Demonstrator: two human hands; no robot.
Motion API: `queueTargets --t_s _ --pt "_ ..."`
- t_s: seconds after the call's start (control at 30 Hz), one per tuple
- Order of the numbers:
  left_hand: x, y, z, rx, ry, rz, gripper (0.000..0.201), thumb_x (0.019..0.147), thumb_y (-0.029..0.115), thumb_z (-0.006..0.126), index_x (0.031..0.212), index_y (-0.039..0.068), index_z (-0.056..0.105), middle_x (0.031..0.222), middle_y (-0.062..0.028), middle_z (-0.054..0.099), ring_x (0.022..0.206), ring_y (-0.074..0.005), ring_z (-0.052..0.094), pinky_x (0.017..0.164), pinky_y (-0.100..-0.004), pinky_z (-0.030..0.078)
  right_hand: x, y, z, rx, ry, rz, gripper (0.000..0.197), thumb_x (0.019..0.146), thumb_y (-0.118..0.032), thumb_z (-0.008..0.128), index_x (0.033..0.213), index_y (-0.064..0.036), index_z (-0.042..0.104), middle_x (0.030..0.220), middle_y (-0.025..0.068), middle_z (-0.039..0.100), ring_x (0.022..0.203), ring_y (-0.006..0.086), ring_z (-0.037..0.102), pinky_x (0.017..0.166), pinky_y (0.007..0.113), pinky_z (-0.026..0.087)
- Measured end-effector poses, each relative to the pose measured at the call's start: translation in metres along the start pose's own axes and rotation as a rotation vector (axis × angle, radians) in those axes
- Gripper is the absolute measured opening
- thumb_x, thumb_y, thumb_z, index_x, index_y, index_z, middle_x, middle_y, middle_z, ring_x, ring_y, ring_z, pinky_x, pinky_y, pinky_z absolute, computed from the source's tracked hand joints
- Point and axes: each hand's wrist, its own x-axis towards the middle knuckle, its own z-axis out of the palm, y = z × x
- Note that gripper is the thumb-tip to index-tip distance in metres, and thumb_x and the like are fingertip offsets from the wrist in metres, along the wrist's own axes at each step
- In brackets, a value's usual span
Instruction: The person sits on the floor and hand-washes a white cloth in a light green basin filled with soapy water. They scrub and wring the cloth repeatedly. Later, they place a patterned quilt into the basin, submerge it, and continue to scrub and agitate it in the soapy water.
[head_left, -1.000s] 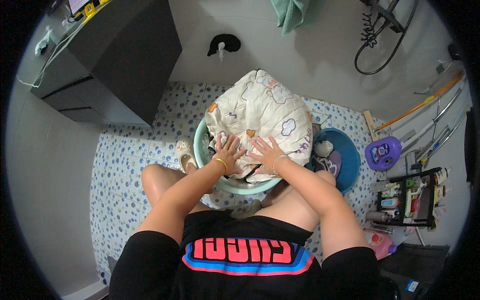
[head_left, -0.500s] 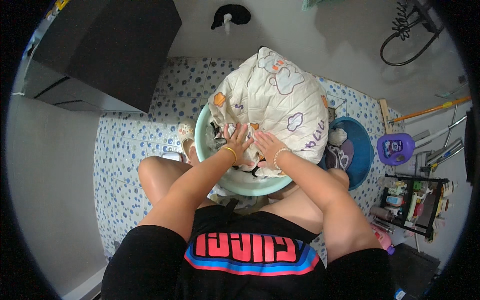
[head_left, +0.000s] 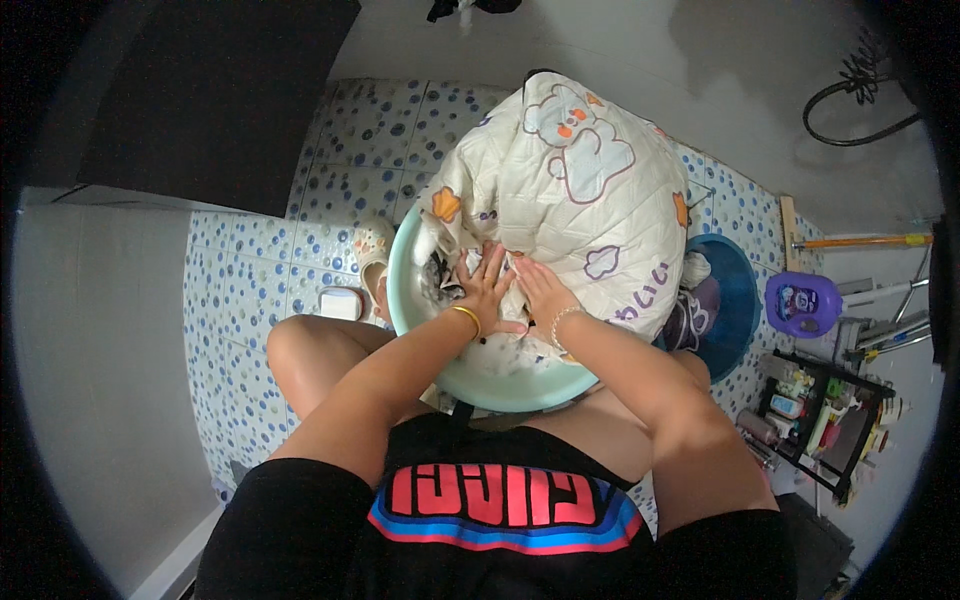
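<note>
A pale green basin [head_left: 515, 395] stands between my knees, with white suds [head_left: 490, 365] along its near side. Out of it bulges a thick cream quilt [head_left: 640, 215] printed with a bear, clouds and orange shapes. My left hand [head_left: 483, 295] lies with spread fingers on wet, bunched cloth in the basin. Beside it, my right hand [head_left: 546, 302] presses flat against the quilt, fingers stretched out and close together. A dark patterned bit of fabric [head_left: 437, 280] shows left of my left hand. What lies beneath both palms is hidden.
A blue tub [head_left: 735, 300] holding shoes stands right of the basin. Beyond are a purple jug [head_left: 803, 304] and a black rack [head_left: 830, 420] of bottles. At left lie a cream clog [head_left: 372, 245] and a white soap box [head_left: 341, 303]; a dark cabinet [head_left: 215, 110] hangs above.
The whole view has shifted, so the basin and quilt look larger and lower. My hands stay on the cloth; my right hand's fingers look closer together than before.
</note>
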Motion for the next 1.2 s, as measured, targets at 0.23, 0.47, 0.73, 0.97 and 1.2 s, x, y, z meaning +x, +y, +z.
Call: queueTargets --t_s 0.23,0.47,0.73,0.97,1.2 --pt "0.025 0.007 0.039 0.062 0.005 -0.098 0.080 0.071 0.067 0.034 0.131 0.014 0.029 0.140 -0.0179 -0.001 0.128 -0.0368 -0.010 0.089 -0.0641 -0.006 0.013 -0.005 0.019 -0.188 0.040 0.054 0.059 0.084 -0.034 0.030 0.132 -0.0001 0.021 0.141 0.0148 0.003 0.130 0.0265 -0.002 0.103 0.039 -0.004" --pt "0.030 0.015 0.016 0.154 -0.173 -0.181 0.059 0.079 0.045 0.039 0.130 0.018 0.030 0.140 -0.0142 0.007 0.128 -0.0353 0.000 0.089 -0.0645 -0.003 0.010 0.007 0.012 0.002 -0.058 -0.109 0.057 0.083 -0.033 0.032 0.132 -0.0049 0.025 0.140 0.0090 0.015 0.131 0.0244 0.004 0.102 0.043 -0.007" --pt "0.030 0.018 -0.013 -0.105 -0.518 -0.057 0.041 0.080 0.018 0.039 0.114 -0.004 0.044 0.116 -0.0175 0.047 0.114 -0.0344 0.036 0.093 -0.0633 0.004 0.005 0.006 -0.007 0.028 -0.278 -0.107 0.044 0.078 -0.031 0.042 0.114 -0.0065 0.052 0.125 0.0102 0.043 0.122 0.0257 0.029 0.103 0.046 0.001" --pt "-0.011 0.016 -0.016 -0.399 0.012 -0.235 0.028 0.075 0.026 0.052 0.094 0.006 0.057 0.079 -0.0152 0.061 0.073 -0.0307 0.060 0.078 -0.0432 0.043 -0.003 0.004 -0.009 0.650 0.325 0.111 0.047 0.072 -0.027 0.058 0.112 -0.0071 0.047 0.118 0.0119 0.046 0.118 0.0252 0.034 0.101 0.046 0.014" --pt "-0.069 0.018 -0.025 -0.713 0.579 -0.268 0.018 0.070 0.019 0.060 0.079 0.004 0.055 0.069 -0.0196 0.057 0.066 -0.0362 0.056 0.060 -0.0422 0.044 -0.047 0.017 -0.073 0.289 0.703 0.052 0.062 0.061 -0.034 0.067 0.115 -0.0134 0.044 0.126 0.0122 0.037 0.123 0.0257 0.027 0.101 0.051 0.011"
